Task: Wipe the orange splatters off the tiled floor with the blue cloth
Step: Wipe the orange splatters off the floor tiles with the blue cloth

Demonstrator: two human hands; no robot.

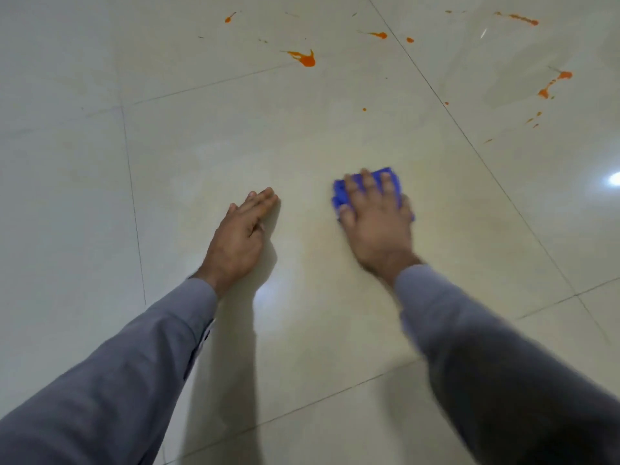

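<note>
My right hand (377,219) presses flat on a crumpled blue cloth (340,193) on the glossy cream tiled floor (302,139); the cloth shows past the fingertips and at the hand's left side. My left hand (240,239) rests flat on the bare floor to the left, fingers together, holding nothing. Orange splatters lie farther away: a large blot (306,58) straight ahead, a smaller one (380,35), a spot at the far left (228,19), a streak at the top right (523,19), and a trail at the right (550,85).
Dark grout lines (132,196) cross the floor between large tiles. A bright light reflection (615,178) glares at the right edge. Both forearms wear grey sleeves (134,364). A faint yellowish smear tints the tile around my hands.
</note>
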